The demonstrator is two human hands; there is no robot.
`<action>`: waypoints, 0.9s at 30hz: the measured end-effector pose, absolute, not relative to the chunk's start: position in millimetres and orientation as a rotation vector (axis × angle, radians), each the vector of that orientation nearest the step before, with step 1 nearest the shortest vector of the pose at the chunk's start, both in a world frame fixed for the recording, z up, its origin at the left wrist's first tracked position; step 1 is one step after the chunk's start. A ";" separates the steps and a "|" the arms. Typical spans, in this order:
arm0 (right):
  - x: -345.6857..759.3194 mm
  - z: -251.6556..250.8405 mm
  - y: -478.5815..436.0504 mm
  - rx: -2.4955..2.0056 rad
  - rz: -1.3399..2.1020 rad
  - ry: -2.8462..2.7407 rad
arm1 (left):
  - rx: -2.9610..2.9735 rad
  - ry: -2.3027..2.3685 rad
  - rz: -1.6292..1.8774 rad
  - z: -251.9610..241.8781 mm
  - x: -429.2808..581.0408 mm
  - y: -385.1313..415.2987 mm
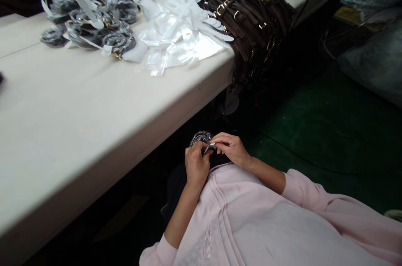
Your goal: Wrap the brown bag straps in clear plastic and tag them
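A dark coiled strap in clear plastic (201, 135) is held low over my lap, beside the table edge. My left hand (197, 164) is closed on its near side, thumb and fingers gripping it. From the right, my right hand (231, 148) pinches a small white strip (212, 144) against the coil, probably the end of a white plastic tie. The fingers of both hands nearly meet there, and they hide part of the coil.
Several plastic-wrapped coils (91, 19) with white tags lie on the white table (78, 115). Beside them is a pile of white plastic ties and clear bags (182, 27). Brown straps with gold buckles (251, 15) hang over the table's end. A large wrapped bundle (377, 57) stands on the green floor.
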State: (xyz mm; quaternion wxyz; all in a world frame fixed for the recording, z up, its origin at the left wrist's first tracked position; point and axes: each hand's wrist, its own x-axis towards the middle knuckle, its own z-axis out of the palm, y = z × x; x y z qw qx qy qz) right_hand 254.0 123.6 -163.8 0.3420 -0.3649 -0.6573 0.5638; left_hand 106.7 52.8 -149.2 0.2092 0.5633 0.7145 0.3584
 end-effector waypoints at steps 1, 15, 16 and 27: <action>254.1 -164.6 125.3 -0.934 1.483 -1.720 | 1.565 1.983 0.997 -148.9 106.0 53.1; 236.3 -159.9 128.0 -0.925 1.687 -1.717 | 1.443 1.934 1.076 -146.5 95.8 40.9; 235.7 -159.2 128.1 -0.915 1.657 -1.733 | 1.423 1.935 1.085 -146.1 95.5 40.7; 229.2 -159.8 136.8 -0.909 1.684 -1.824 | 1.409 1.959 1.122 -138.5 96.4 41.8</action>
